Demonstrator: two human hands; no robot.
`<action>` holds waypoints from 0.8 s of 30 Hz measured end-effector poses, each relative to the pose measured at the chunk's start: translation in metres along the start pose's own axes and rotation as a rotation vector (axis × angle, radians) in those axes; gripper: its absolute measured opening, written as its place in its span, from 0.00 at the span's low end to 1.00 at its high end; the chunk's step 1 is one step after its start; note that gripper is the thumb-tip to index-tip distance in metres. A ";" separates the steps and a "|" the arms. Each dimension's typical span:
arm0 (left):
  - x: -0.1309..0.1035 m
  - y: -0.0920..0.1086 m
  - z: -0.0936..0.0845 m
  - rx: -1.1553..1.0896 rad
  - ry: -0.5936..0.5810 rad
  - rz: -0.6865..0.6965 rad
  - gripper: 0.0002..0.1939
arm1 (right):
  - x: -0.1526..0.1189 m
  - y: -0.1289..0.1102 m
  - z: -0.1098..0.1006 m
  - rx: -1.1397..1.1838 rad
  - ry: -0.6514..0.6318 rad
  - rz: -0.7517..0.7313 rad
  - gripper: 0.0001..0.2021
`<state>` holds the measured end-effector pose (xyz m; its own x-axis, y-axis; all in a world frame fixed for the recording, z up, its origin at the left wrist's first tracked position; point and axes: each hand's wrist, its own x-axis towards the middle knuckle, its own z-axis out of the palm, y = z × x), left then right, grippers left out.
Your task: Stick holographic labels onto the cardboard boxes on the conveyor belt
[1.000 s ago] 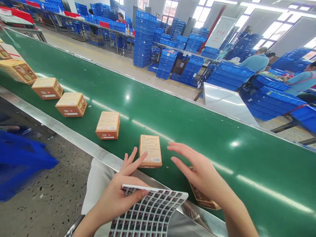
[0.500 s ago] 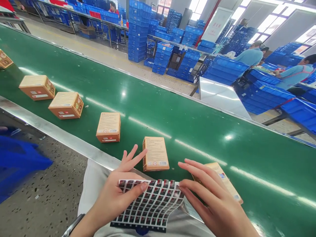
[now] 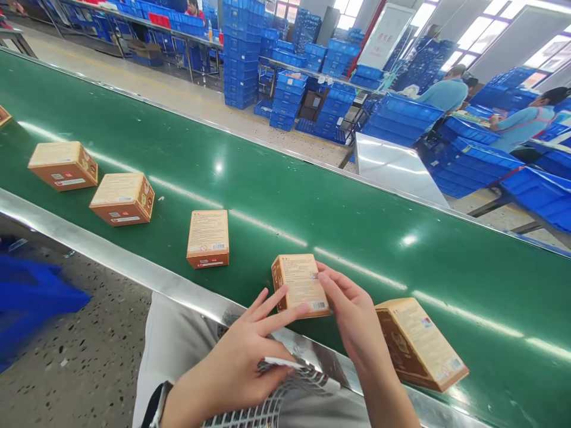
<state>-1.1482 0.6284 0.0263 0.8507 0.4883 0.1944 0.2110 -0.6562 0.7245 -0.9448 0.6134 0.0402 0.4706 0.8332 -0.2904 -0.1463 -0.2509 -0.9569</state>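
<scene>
My left hand (image 3: 254,339) grips the curled sheet of small dark stickers (image 3: 267,404) between thumb and palm, while its outstretched fingers rest on the near left part of a tan and brown box (image 3: 298,282). At that box's right edge, my right hand (image 3: 350,303) pinches a tiny sticker (image 3: 316,276) against the top face. To the right, a tilted-looking box (image 3: 419,342) bears a small sticker (image 3: 427,323) on its top. Another box (image 3: 208,235) stands to the left of my hands.
The green conveyor belt (image 3: 250,178) crosses the view, edged by a metal rail (image 3: 178,273). Farther left on it are two boxes (image 3: 122,196) (image 3: 65,163) close together. Beyond stand blue crates (image 3: 243,53), a metal table (image 3: 397,166) and people (image 3: 446,92).
My right hand has left the sticker sheet and reached the box in front. My left hand has moved right and forward onto that box, the sheet turning with it. Nearby boxes have shifted right.
</scene>
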 end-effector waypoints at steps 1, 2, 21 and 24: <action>0.002 0.000 0.001 0.015 -0.013 0.006 0.15 | 0.001 -0.002 0.001 -0.001 0.005 0.005 0.23; 0.003 0.001 0.003 0.024 -0.020 0.008 0.14 | 0.001 -0.005 0.001 -0.005 0.018 0.007 0.23; 0.024 0.022 0.022 -0.054 -0.101 -0.011 0.12 | -0.010 -0.002 -0.034 -0.237 0.163 -0.067 0.21; 0.028 0.026 0.023 -0.073 -0.136 -0.006 0.12 | -0.015 -0.003 -0.035 -0.397 0.229 -0.147 0.20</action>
<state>-1.1078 0.6121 0.0358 0.9079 0.4065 0.1020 0.1853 -0.6076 0.7723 -0.9213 0.5844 0.0476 0.6473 0.7554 -0.1022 0.2589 -0.3440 -0.9026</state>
